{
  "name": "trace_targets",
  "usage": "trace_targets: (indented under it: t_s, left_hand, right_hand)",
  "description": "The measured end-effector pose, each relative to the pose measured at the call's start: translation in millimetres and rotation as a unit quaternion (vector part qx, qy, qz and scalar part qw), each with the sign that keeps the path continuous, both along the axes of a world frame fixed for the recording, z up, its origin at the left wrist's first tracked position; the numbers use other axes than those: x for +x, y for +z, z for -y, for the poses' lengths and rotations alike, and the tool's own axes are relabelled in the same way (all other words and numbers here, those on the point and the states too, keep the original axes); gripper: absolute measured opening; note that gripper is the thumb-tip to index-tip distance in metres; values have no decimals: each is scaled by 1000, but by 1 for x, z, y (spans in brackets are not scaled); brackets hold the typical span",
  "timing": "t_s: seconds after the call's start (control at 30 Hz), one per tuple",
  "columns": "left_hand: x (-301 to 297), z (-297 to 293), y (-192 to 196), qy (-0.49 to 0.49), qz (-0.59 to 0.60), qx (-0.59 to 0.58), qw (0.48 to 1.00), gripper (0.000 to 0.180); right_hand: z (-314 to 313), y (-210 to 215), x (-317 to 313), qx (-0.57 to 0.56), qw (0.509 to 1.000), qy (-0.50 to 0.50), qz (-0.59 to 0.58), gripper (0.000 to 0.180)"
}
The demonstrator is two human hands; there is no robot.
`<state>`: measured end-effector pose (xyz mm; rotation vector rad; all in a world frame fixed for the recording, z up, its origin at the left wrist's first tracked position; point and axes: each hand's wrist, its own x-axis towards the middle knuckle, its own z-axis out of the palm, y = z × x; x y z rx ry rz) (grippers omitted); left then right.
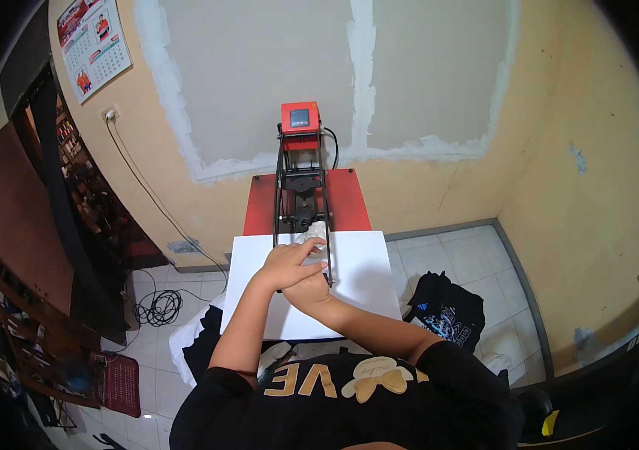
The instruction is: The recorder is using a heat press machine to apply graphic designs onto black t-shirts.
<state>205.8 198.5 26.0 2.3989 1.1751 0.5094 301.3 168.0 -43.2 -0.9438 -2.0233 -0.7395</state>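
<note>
A red heat press (255, 201) with a black lever frame (327, 191) stands in front of me. My right hand (306, 291) is closed at the near end of the lever handle, whose bar ends stick out on both sides of it; its fingers are mostly hidden. Across the top of it lies my left hand (289, 264), fingers stretched out and thumb apart. Just beyond my fingers, a crumpled whitish cloth (318, 229) sits inside the lever frame. Under my hands spreads a flat white board or sheet (368, 279) in front of the press.
A dark pile of printed shirts (447, 307) lies on the tiled floor to the right. On the left are a coiled black cable (158, 307) and a dark red woven item (118, 384). White and black fabric (198, 337) hangs by the board's left side. A plugged socket (110, 114) is on the wall.
</note>
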Motion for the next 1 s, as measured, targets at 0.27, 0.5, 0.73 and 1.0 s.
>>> trace_targets:
  t_s: [0.27, 0.5, 0.73, 1.0]
  left_hand:
    - [-1, 0, 4, -5, -19, -4, 1000, 51]
    - [-1, 3, 8, -8, -10, 1, 1000, 53]
    - [2, 14, 16, 13, 1, 15, 1000, 62]
    - [25, 52, 3, 111, -259, 101, 954, 32]
  right_hand:
    - [-6, 8, 1, 46, 998, 30, -12, 26]
    - [15, 8, -9, -248, 968, -30, -28, 29]
    - [77, 12, 43, -234, 943, 195, -131, 56]
    - [99, -70, 175, -302, 950, 42, -63, 36]
